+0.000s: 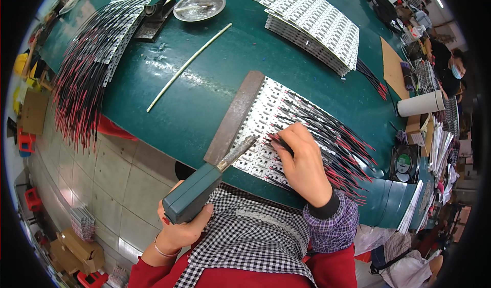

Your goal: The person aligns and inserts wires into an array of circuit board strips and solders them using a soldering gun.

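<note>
My left hand (180, 232) is closed around the dark green handle of a soldering gun (196, 193). The metal tip of the gun points up and right, over a white circuit board panel (257, 115). My right hand (307, 165) is above that panel with thumb and fingers pinched on a thin wire (273, 136), close to the tip; whether tip and wire touch I cannot tell. Many black and red wires (332, 134) fan out from the panel to the right, partly under my right hand. Along the panel's left side lies a brown metal bar (232, 119).
Stacked white panels (313, 22) stand at the back right. Wired panels (84, 78) hang over the table's left edge. A round metal dish (199, 6), a dark metal stand (153, 25) and a pale stick (189, 65) lie farther back. Right are a small fan (405, 164) and a white tube (421, 104).
</note>
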A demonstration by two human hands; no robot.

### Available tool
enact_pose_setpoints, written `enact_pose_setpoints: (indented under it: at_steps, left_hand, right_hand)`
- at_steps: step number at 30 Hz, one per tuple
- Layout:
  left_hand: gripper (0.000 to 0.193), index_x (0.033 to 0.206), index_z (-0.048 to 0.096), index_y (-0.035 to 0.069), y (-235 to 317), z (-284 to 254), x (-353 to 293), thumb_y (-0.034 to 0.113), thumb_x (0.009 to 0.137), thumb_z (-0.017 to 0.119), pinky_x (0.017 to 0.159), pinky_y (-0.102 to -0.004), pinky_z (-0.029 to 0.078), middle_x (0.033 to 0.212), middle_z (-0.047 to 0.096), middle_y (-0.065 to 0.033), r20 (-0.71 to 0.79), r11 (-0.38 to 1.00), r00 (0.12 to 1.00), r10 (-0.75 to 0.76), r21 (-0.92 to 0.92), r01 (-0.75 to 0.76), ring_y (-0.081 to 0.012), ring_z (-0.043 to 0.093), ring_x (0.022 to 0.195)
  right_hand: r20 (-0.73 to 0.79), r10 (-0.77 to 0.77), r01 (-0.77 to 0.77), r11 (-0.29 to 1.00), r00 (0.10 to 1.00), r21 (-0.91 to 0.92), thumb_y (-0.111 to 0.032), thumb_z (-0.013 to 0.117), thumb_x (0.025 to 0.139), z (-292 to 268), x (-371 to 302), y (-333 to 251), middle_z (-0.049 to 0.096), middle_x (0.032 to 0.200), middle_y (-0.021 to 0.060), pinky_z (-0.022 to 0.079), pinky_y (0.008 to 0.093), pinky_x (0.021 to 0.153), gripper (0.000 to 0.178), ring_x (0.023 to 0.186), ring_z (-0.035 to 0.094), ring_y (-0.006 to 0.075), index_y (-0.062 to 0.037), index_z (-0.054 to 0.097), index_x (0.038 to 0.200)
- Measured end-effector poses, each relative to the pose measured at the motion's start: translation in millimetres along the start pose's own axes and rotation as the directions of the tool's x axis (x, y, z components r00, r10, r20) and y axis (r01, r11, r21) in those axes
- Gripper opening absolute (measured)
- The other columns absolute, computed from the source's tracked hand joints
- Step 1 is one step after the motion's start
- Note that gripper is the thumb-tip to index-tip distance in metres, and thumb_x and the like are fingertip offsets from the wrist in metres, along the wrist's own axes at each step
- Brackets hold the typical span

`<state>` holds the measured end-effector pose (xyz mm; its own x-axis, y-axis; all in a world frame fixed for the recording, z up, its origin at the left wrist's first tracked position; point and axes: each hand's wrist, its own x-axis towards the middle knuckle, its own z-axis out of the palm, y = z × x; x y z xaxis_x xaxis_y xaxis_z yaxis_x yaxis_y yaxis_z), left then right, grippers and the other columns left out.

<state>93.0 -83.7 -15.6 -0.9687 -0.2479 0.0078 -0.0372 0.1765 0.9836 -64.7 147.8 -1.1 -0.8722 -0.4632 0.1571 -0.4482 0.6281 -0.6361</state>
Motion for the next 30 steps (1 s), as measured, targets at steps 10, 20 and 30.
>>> enact_pose_setpoints:
  at_steps: [10,20,30]
  left_hand:
    - [0.031,0.102,0.070,-0.005,1,-2,-2,-0.005,0.072,0.078,0.065,-0.0276,0.052,0.092,0.068,-0.0106,-0.003,0.999,1.000,0.006,0.040,-0.006,-0.0173,0.065,0.075]
    - [0.029,0.103,0.069,-0.005,4,-2,-2,-0.007,0.075,0.076,0.066,-0.0267,0.050,0.094,0.066,-0.0094,0.086,0.999,0.996,-0.026,0.020,0.025,-0.0144,0.063,0.077]
    - [0.027,0.102,0.069,-0.005,1,-3,-1,-0.007,0.076,0.075,0.065,-0.0265,0.050,0.094,0.067,-0.0094,0.097,0.999,0.995,0.005,0.040,-0.009,-0.0143,0.064,0.076]
  right_hand:
    - [0.025,0.097,-0.099,0.991,0.995,0.089,0.006,0.073,0.074,12,-16,-9,0.064,0.093,0.0159,0.054,0.0440,0.071,0.028,0.083,0.067,0.0375,-0.0002,0.065,0.101]
    - [0.019,0.145,-0.146,0.989,0.989,0.016,0.004,0.071,0.075,17,-18,-8,0.065,0.092,0.0160,0.053,0.0453,0.069,0.025,0.080,0.067,0.0392,0.0005,0.065,0.099]
    - [-0.010,0.154,-0.154,0.988,0.988,0.003,0.001,0.073,0.075,18,-19,-9,0.069,0.089,0.0164,0.055,0.0438,0.068,0.025,0.078,0.069,0.0379,0.0013,0.067,0.099]
